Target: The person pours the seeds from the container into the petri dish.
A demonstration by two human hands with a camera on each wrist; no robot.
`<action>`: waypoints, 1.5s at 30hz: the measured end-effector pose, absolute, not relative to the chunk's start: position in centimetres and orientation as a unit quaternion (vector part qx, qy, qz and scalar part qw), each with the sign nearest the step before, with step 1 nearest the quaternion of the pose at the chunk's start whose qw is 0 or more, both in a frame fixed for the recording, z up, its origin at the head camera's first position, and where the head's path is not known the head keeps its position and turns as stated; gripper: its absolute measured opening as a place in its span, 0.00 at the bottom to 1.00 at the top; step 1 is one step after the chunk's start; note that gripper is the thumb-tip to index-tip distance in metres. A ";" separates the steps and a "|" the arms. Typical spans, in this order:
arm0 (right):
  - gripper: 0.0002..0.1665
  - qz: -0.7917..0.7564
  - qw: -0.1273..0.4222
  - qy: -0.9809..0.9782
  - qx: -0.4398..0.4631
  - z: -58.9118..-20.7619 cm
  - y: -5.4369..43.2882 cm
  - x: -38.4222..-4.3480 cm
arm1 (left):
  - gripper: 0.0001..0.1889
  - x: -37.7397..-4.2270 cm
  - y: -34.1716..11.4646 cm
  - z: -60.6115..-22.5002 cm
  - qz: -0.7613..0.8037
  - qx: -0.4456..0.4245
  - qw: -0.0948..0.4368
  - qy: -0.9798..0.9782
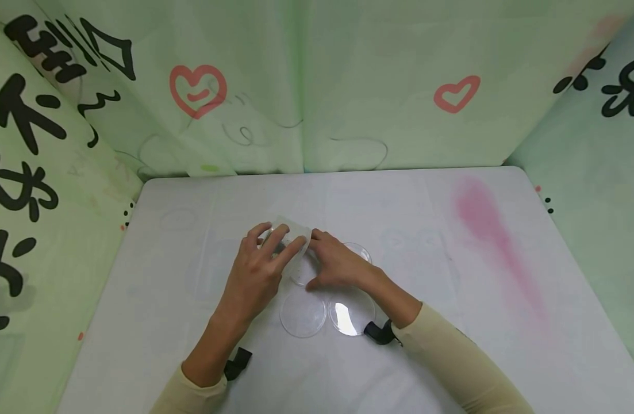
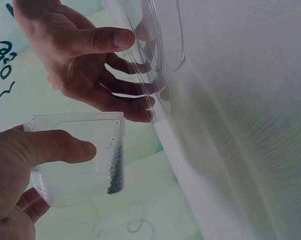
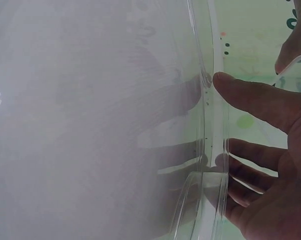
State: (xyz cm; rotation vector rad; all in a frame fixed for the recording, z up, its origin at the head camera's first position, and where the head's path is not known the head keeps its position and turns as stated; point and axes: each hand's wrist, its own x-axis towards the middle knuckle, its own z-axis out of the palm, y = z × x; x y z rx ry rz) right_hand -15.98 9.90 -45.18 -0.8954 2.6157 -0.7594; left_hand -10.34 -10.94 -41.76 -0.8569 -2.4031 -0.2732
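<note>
My left hand (image 1: 254, 276) grips a clear plastic box (image 2: 78, 167) and holds it tilted above the table. Dark small grains (image 2: 115, 167) lie along one side inside it. Just to the right, my right hand (image 1: 339, 261) holds a clear petri dish (image 1: 302, 275) by its rim, thumb at the near edge and fingers at the far edge. The dish sits low at the tabletop under the box. In the right wrist view, the right thumb (image 3: 250, 97) and fingers stand at the dish's edge. Part of the dish is hidden by the hands.
More clear petri dishes lie close by: one at near left (image 1: 303, 313), one at near right (image 1: 352, 313), and one partly behind the right hand (image 1: 359, 251). They stand on a white tabletop (image 1: 425, 356) with a pink stain (image 1: 498, 241). Green cloth walls (image 1: 348, 69) surround it.
</note>
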 end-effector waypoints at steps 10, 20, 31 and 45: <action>0.54 -0.267 0.139 0.903 -0.307 -45.1 9.9 -16.0 | 0.34 -10.5 -10.8 -41.9 -0.107 -0.327 0.295 -0.892; 0.54 -0.269 0.139 0.903 -0.305 -45.2 9.9 -15.9 | 0.33 -10.5 -10.8 -41.9 -0.104 -0.325 0.284 -0.896; 0.53 -0.266 0.139 0.904 -0.303 -45.3 9.9 -16.0 | 0.33 -10.5 -10.8 -41.9 -0.088 -0.323 0.278 -0.900; 0.51 -0.265 0.141 0.906 -0.299 -45.4 9.8 -16.0 | 0.33 -10.4 -10.9 -41.9 -0.080 -0.321 0.274 -0.903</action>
